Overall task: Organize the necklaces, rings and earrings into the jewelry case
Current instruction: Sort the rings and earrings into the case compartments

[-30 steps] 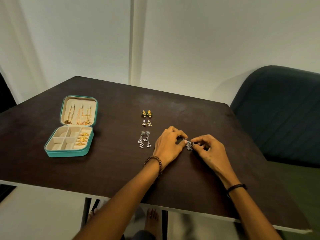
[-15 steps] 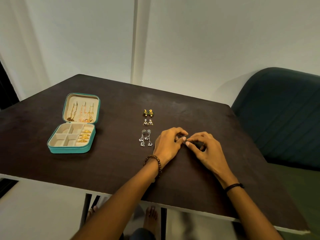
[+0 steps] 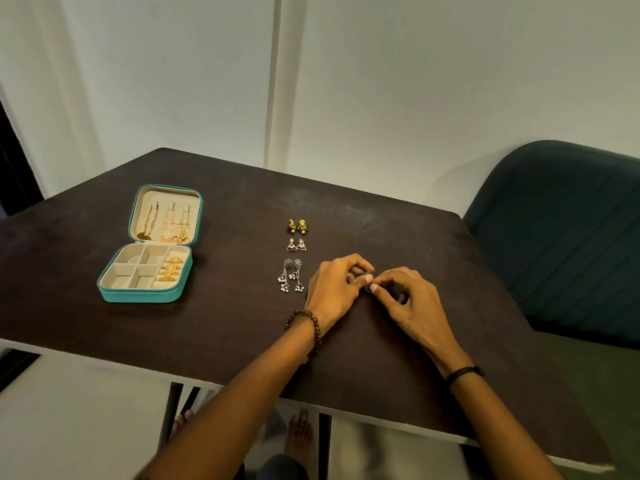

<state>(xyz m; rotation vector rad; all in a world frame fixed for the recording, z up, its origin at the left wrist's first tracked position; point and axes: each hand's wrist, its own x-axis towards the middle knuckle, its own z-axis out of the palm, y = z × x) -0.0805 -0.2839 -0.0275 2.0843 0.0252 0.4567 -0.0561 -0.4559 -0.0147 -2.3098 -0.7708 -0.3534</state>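
Dim, warm light (wide-angle bending at edges)

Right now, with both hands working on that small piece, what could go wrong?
1. The small piece, pinched between the fingertips of the left hand and right hand, is mostly hidden; it could slip and drop onto the dark table.
2. The left hand sits close beside the dangly silver earrings; a sideways move might scatter or tangle that pair.

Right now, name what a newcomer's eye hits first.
The left hand and right hand meet at the table centre, fingers pinching a small dark piece between them. Next, the open teal jewelry case at far left, gold rings in its right-hand slots, and three earring pairs lined up just left of the hands.
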